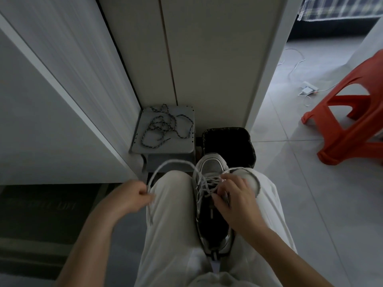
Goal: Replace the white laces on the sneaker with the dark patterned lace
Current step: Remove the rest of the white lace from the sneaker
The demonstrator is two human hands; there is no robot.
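We see our left grip (132, 196) pinching a loop of white lace (172, 161) left of the sneaker (209, 221), our right grip (234, 195) curled round that lace on it, and the dark patterned lace (163, 126) lying on a stool (180, 147) beyond its toe.

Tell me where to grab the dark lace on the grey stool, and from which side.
The dark lace lies flat in a loose tangle on the grey stool. Pinch its free tip near the front edge, from above on your side; an end likely pulls out cleaner than a loop.
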